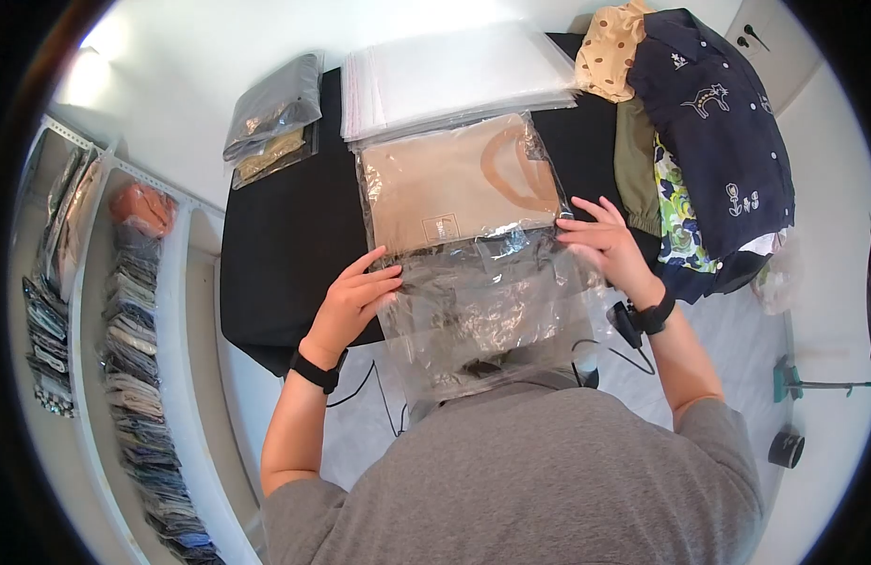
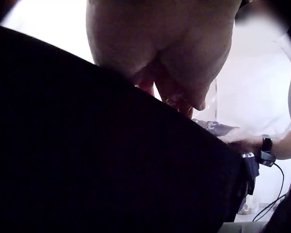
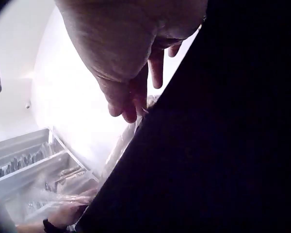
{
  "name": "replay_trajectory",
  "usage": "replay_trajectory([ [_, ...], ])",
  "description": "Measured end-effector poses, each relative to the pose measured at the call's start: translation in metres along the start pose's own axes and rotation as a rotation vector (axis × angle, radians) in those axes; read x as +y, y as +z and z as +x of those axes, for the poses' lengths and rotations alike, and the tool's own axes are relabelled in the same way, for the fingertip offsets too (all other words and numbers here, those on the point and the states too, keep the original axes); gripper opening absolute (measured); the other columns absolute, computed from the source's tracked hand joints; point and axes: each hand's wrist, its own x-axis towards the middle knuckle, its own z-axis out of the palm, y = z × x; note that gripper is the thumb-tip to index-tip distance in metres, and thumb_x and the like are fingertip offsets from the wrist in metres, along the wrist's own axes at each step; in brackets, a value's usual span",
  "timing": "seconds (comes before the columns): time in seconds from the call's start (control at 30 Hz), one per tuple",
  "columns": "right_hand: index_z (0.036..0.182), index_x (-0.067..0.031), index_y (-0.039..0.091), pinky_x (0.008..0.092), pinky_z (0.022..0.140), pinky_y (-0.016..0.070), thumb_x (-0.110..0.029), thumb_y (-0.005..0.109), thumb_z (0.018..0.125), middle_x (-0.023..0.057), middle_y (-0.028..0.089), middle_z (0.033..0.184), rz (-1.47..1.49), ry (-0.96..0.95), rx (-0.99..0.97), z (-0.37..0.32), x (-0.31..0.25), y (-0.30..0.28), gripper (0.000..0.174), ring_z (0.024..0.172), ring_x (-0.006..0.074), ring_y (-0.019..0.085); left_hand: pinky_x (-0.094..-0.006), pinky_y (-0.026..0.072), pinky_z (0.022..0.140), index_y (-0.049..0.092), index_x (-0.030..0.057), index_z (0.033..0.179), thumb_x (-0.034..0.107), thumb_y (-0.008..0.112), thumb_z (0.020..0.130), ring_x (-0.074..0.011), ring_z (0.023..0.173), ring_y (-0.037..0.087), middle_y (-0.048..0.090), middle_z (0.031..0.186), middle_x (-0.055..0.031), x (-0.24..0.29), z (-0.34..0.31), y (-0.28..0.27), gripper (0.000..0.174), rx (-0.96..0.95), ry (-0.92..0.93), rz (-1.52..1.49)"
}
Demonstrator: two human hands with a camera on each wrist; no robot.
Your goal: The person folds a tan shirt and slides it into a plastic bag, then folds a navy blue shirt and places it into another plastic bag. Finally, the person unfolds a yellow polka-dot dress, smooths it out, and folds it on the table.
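Note:
A folded beige garment (image 1: 435, 188) with a tan ring-shaped band and a small square print lies in a clear plastic bag (image 1: 492, 315) on the black-covered table. The bag's loose, wrinkled lower part reaches over the table's near edge toward the person. My left hand (image 1: 355, 292) pinches the bag's left edge, just below the garment. On the opposite side, my right hand (image 1: 610, 247) pinches it by the right edge, some fingers spread. In the right wrist view, thin plastic hangs by the fingertips (image 3: 128, 115). Dark cloth hides much of both wrist views.
Behind the bag lies a stack of clear plastic bags (image 1: 463, 75). Packed grey garments (image 1: 275, 104) sit at the back left of the table. A dark navy shirt (image 1: 713, 132) and other clothes lie at right. Shelves of packed clothes (image 1: 138, 377) stand left. Cables hang near both wrists.

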Motion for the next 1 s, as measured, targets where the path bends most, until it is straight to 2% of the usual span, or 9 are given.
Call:
replay_trajectory([
  [0.07, 0.092, -0.0124, 0.071, 0.0474, 0.11, 0.0198, -0.015, 0.064, 0.082, 0.0004, 0.068, 0.103, 0.199, 0.18, -0.049, 0.004, 0.006, -0.005, 0.013, 0.122, 0.0238, 0.048, -0.0355, 0.0468, 0.091, 0.068, 0.0017, 0.095, 0.003, 0.063, 0.079, -0.0279, 0.11, 0.057, 0.067, 0.105, -0.0099, 0.0, 0.002, -0.004, 0.017, 0.001, -0.105, -0.109],
  [0.2, 0.091, -0.0128, 0.072, 0.0481, 0.111, 0.0149, -0.016, 0.06, 0.086, 0.0006, 0.069, 0.093, 0.331, 0.243, -0.096, 0.006, 0.014, -0.005, 0.013, 0.115, 0.0234, 0.053, -0.0326, 0.0489, 0.085, 0.069, 0.0009, 0.094, 0.004, 0.057, 0.084, -0.0254, 0.098, 0.064, 0.068, 0.1, -0.0125, 0.007, 0.002, -0.006, 0.016, 0.075, -0.339, -0.341],
  [0.4, 0.081, -0.0089, 0.072, 0.0441, 0.11, 0.0193, -0.02, 0.056, 0.09, 0.0033, 0.069, 0.086, 0.529, 0.342, 0.063, 0.003, 0.004, 0.007, 0.022, 0.101, 0.0165, 0.059, -0.0257, 0.0463, 0.076, 0.067, -0.003, 0.087, 0.012, 0.053, 0.092, -0.0137, 0.082, 0.061, 0.068, 0.085, -0.0076, -0.003, -0.007, 0.004, 0.021, 0.256, -0.405, -0.25],
  [0.47, 0.083, -0.003, 0.071, 0.0339, 0.096, 0.0365, -0.017, 0.053, 0.091, 0.0082, 0.066, 0.088, 0.514, 0.386, 0.097, 0.001, 0.0, 0.007, 0.024, 0.095, 0.0196, 0.056, -0.0255, 0.0456, 0.073, 0.066, -0.0027, 0.084, 0.014, 0.052, 0.093, -0.0125, 0.078, 0.059, 0.066, 0.081, -0.0064, -0.01, -0.009, 0.01, 0.024, 0.275, -0.413, -0.336],
  [0.6, 0.075, -0.005, 0.069, 0.037, 0.102, 0.029, -0.021, 0.055, 0.091, 0.0037, 0.068, 0.078, 0.562, 0.407, 0.177, 0.002, -0.002, 0.014, 0.027, 0.088, 0.0153, 0.061, -0.0236, 0.0436, 0.063, 0.059, -0.0006, 0.072, 0.019, 0.049, 0.095, -0.0097, 0.065, 0.055, 0.061, 0.069, -0.004, -0.004, 0.003, 0.013, 0.032, 0.37, -0.48, -0.414],
  [0.67, 0.069, -0.0017, 0.065, 0.0299, 0.086, 0.0407, -0.022, 0.055, 0.092, 0.0044, 0.066, 0.07, 0.615, 0.48, 0.259, 0.005, -0.004, 0.018, 0.032, 0.074, 0.0122, 0.061, -0.0229, 0.0421, 0.06, 0.055, 0.0007, 0.069, 0.021, 0.047, 0.096, -0.0084, 0.062, 0.052, 0.057, 0.066, -0.0032, -0.006, 0.011, 0.019, 0.035, 0.4, -0.526, -0.471],
  [0.7, 0.069, -0.0017, 0.065, 0.0299, 0.086, 0.0407, -0.022, 0.055, 0.092, 0.0044, 0.066, 0.07, 0.614, 0.48, 0.259, 0.007, -0.008, 0.02, 0.032, 0.074, 0.0122, 0.061, -0.0222, 0.0406, 0.056, 0.051, 0.0021, 0.066, 0.024, 0.046, 0.097, -0.007, 0.059, 0.05, 0.054, 0.062, -0.0023, -0.007, 0.014, 0.022, 0.038, 0.432, -0.571, -0.528],
  [0.87, 0.067, 0.0021, 0.062, 0.023, 0.052, 0.0413, -0.026, 0.056, 0.092, 0.0044, 0.06, 0.057, 0.548, 0.726, 0.426, 0.017, -0.022, 0.029, 0.038, 0.053, 0.0078, 0.055, -0.0235, 0.0383, 0.048, 0.049, 0.0032, 0.064, 0.026, 0.046, 0.097, -0.0074, 0.05, 0.047, 0.049, 0.054, -0.0011, -0.008, 0.029, 0.028, 0.04, 0.447, -0.692, -0.43],
  [1.0, 0.065, 0.0013, 0.06, 0.0228, 0.054, 0.0371, -0.026, 0.057, 0.091, -0.0006, 0.054, 0.055, 0.459, 0.808, 0.481, 0.023, -0.026, 0.033, 0.038, 0.055, 0.0058, 0.048, -0.0265, 0.0383, 0.045, 0.051, 0.0019, 0.063, 0.026, 0.046, 0.096, -0.0102, 0.044, 0.047, 0.049, 0.049, -0.0027, -0.004, 0.034, 0.031, 0.042, 0.418, -0.78, -0.281],
])
